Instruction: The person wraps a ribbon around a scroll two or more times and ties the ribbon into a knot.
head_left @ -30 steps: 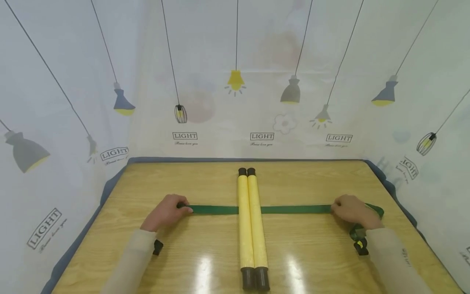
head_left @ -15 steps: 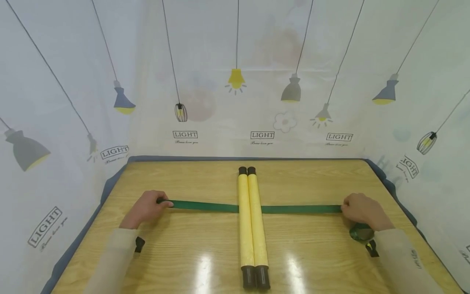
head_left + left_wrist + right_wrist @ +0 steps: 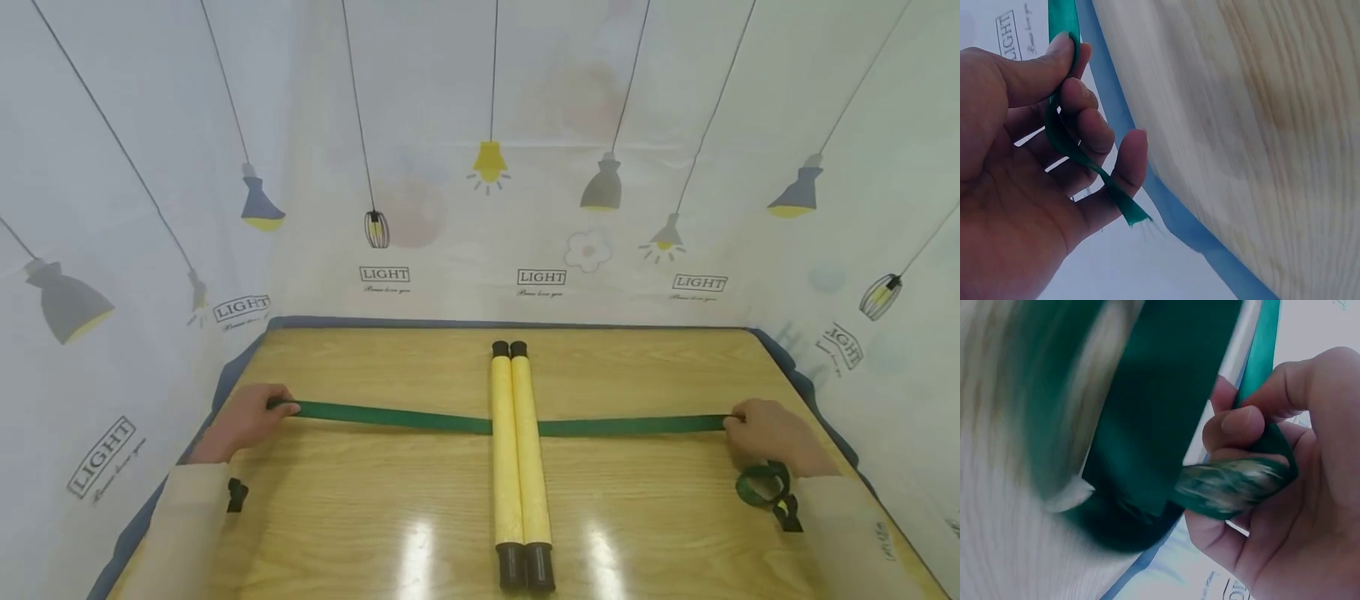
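Observation:
A green ribbon (image 3: 637, 426) stretches across the table and passes beneath two yellow rods (image 3: 519, 467) with dark end caps, lying side by side. My left hand (image 3: 251, 414) pinches the ribbon between thumb and fingers at the left. In the left wrist view, the ribbon's short frayed tail (image 3: 1124, 200) hangs across the fingers of that hand. At the right, my right hand (image 3: 772, 433) pinches the other side of the ribbon. A loose loop of spare ribbon (image 3: 1160, 406) dangles from it, blurred in the right wrist view. Both ribbon spans rise slightly towards the hands.
The wooden table (image 3: 375, 500) has a blue-grey border (image 3: 510, 322) along its far edge. Pale walls (image 3: 450, 100) printed with hanging lamps stand behind it and at both sides. Small black pieces (image 3: 237, 495) sit by the wrists.
My hands have moved apart, the left one further out to the left and the right one to the right. More ribbon shows between them. The rods lie still.

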`<state>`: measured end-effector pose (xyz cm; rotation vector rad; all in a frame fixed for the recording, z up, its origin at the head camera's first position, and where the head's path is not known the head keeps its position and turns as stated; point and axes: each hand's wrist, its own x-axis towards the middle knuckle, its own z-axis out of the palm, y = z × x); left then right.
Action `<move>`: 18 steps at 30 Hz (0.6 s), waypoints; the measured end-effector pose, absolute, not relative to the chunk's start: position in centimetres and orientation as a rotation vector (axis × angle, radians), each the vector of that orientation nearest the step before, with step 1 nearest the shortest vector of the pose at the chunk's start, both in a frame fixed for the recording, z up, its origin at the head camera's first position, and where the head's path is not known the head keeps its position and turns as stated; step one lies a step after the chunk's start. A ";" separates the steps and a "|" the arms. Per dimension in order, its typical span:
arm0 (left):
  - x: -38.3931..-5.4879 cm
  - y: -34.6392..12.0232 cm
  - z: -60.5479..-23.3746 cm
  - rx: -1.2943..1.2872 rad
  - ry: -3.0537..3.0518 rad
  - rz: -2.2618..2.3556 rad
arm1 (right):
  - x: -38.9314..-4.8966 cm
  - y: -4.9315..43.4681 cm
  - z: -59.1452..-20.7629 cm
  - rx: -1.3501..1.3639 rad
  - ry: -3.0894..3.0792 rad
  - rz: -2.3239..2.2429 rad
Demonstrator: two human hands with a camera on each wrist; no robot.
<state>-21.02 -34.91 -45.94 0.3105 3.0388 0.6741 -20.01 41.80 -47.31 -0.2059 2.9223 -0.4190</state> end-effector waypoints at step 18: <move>-20.5 -40.2 -45.6 -0.073 3.013 0.523 | -19.5 49.2 -45.8 -0.127 2.827 -0.494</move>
